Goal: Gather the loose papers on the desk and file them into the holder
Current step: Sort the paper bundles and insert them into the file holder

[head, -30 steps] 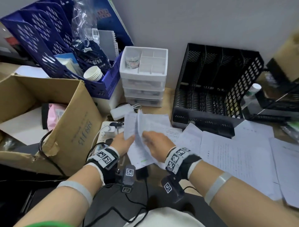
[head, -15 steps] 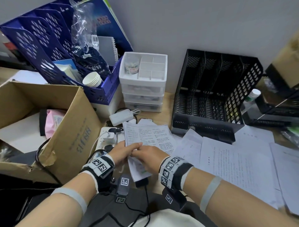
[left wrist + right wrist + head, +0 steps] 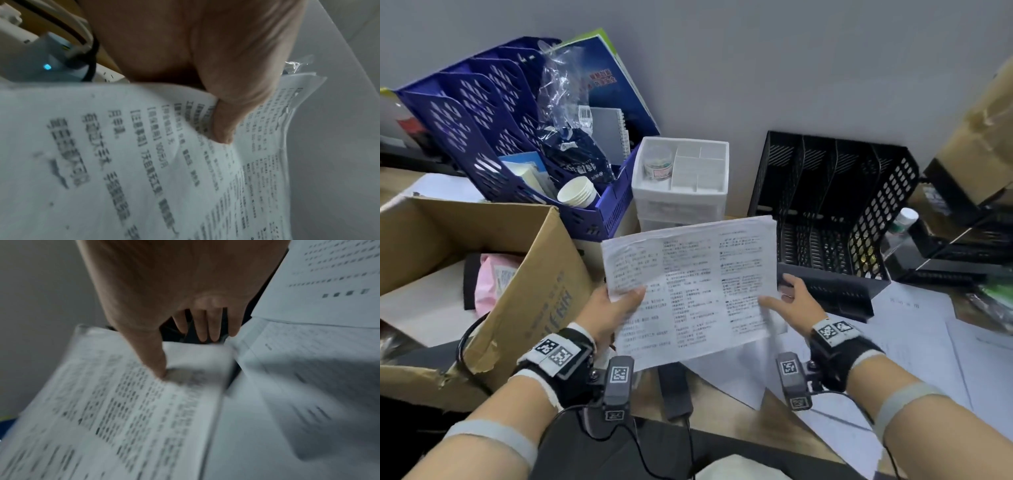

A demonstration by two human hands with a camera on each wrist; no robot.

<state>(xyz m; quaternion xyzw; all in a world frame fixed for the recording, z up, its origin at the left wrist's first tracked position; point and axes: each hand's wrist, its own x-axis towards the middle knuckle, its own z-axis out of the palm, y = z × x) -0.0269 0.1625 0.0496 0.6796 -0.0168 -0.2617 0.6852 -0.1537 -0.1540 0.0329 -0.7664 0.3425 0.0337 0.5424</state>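
A stack of printed papers is held up off the desk, its printed face toward me. My left hand pinches its left edge, with the thumb on top of the papers. On the other side my right hand grips the right edge; its thumb presses the printed face and its fingers lie behind. The black slotted holder stands just behind and right of the stack. More loose sheets lie flat on the desk at the right.
A blue file rack full of odds and ends stands at the back left. An open cardboard box is at the left, and a white drawer unit sits behind the stack. Black trays and a brown box crowd the right edge.
The papers have come up off the desk and turned to face me. My hands have spread apart to the stack's left and right edges.
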